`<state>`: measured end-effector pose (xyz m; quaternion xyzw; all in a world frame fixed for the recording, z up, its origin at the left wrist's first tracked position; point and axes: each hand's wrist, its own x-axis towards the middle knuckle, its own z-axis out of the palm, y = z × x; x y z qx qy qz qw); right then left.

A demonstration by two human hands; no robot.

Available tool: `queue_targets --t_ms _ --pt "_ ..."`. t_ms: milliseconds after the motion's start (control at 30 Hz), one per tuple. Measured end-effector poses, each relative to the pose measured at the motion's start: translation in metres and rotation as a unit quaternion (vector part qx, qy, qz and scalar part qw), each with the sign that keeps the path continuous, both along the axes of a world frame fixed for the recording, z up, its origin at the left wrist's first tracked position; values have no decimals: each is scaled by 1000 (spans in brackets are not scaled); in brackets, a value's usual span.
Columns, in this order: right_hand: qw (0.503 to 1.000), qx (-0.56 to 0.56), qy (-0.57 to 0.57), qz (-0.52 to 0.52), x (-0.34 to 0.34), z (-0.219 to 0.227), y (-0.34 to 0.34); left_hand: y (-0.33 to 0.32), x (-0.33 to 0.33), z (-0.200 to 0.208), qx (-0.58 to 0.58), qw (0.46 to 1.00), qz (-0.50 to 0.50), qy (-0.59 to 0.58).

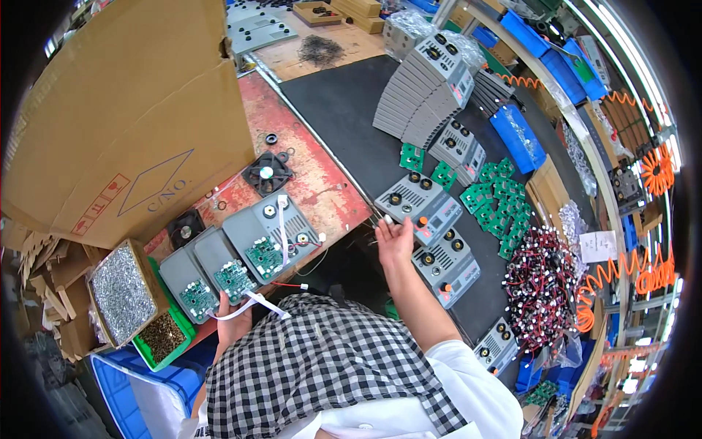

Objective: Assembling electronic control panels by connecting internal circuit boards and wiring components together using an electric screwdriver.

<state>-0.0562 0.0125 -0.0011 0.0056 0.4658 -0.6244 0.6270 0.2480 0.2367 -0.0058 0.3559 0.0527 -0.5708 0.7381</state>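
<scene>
My left hand (232,323) is at the near edge of a grey plastic panel (208,249) with a green circuit board (234,279), its fingers closed on that edge. A white ribbon cable (252,302) runs across beside this hand. Similar panels with boards lie on both sides; the right one (252,225) has another ribbon cable and a small-wire connector. My right hand (395,243) is raised palm up beside the black belt, fingers apart and slightly curled. No held thing can be made out in it. Nearest to it is a grey panel with knobs (409,196).
A large cardboard box (124,110) stands at the left, above a box of silvery parts (128,293) and a green bin of screws (164,340). On the black belt (329,95) lie stacked grey panels (417,102), green boards (497,197) and a heap of wired connectors (541,285).
</scene>
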Motion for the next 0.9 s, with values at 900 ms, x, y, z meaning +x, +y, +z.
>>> queue_targets --t_ms 900 --pt "944 -128 274 132 17 39 33 -1 -3 7 74 997 17 -6"
